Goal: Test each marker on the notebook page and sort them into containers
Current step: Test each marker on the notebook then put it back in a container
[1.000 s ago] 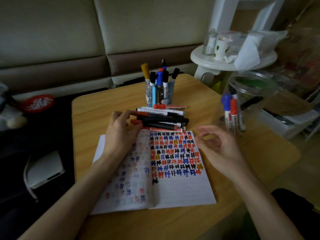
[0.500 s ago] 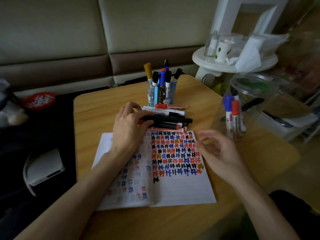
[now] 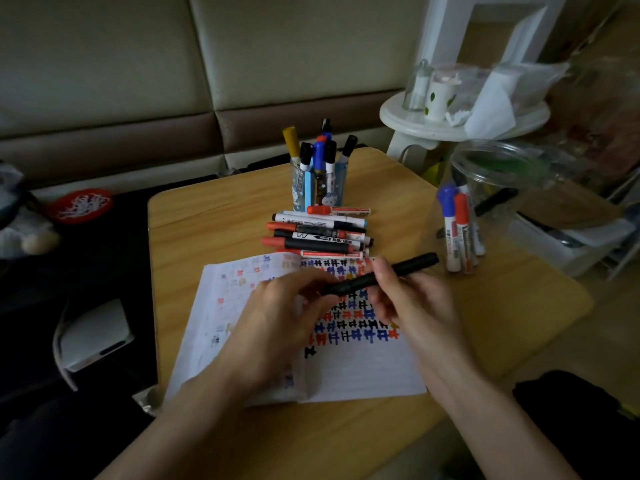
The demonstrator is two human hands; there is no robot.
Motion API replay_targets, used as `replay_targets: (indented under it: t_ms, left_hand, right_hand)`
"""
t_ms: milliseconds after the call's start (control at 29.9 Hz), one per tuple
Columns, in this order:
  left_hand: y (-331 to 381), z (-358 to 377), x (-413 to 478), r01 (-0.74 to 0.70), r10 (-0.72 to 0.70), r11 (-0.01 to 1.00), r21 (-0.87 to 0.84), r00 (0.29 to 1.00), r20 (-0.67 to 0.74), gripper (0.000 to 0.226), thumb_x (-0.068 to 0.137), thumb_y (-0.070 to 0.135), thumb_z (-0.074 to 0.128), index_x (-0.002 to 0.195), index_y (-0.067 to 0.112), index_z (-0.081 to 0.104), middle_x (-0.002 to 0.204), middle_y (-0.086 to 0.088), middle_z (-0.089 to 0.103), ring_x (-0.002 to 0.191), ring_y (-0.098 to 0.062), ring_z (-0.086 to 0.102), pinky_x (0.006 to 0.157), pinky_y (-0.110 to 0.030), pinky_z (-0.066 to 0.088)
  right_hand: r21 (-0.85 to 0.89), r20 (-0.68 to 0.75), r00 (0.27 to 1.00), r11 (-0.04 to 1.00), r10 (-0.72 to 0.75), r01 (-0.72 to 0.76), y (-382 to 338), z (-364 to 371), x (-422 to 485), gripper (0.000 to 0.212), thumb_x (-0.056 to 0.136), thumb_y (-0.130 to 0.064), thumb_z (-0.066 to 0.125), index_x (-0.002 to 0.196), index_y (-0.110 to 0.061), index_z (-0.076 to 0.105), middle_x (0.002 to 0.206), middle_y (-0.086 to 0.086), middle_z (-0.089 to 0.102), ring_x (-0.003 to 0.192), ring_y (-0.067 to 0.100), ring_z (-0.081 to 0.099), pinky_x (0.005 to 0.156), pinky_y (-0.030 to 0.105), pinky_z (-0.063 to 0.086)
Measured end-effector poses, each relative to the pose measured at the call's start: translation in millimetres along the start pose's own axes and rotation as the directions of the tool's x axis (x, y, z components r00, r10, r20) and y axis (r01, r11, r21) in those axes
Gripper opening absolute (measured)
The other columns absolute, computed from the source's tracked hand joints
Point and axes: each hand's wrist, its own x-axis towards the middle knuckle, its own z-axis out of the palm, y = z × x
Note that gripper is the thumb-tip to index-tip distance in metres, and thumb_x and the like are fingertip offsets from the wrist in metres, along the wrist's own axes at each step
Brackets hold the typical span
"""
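1. Both hands hold one black marker [image 3: 412, 266]: the left hand [image 3: 277, 317] pinches its lower-left end, and the right hand [image 3: 412, 306] curls its fingers round the middle.
2. Over the open notebook [image 3: 363, 372], the black marker's long axis slants from lower left to upper right.

Head-worn camera looks forward and down, close over the notebook [image 3: 363, 372].
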Motion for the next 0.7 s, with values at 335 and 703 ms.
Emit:
replay_targets:
  t_ms: [335, 703]
  left_hand:
    - [-0.3, -7.7, -13.8, -0.178, 0.177, 0.983, 0.047, 0.984, 0.034, 0.023, 0.097, 0.037, 0.060, 0.115, 0.029, 0.071, 0.094, 0.024, 0.070, 0.087, 0.007, 0.065, 0.071, -0.011, 0.047]
    - [-31.3, -43.0, -17.3, 0.001, -0.001, 1.000, -0.004, 0.999, 0.048, 0.019, 0.099, 0.042, 0.058, 0.102, 0.033, 0.074, 0.089, 0.035, 0.067, 0.087, 0.012, 0.063, 0.072, -0.006, 0.044]
  right_hand:
    - [-0.052, 0.091, 0.986, 0.988, -0.141, 0.147, 8.8, 11.3, -18.2, 0.035, 0.095, -0.027, 0.068, 0.078, 0.003, 0.070, 0.071, 0.015, 0.069, 0.061, 0.019, 0.062, 0.056, 0.021, 0.049]
    - [-0.005, -0.074, 0.991, 0.994, -0.109, 0.108, 8.7, -10.1, -16.0, 0.029, 0.091, -0.034, 0.069, 0.087, -0.006, 0.072, 0.077, 0.008, 0.069, 0.071, 0.019, 0.062, 0.065, 0.029, 0.052]
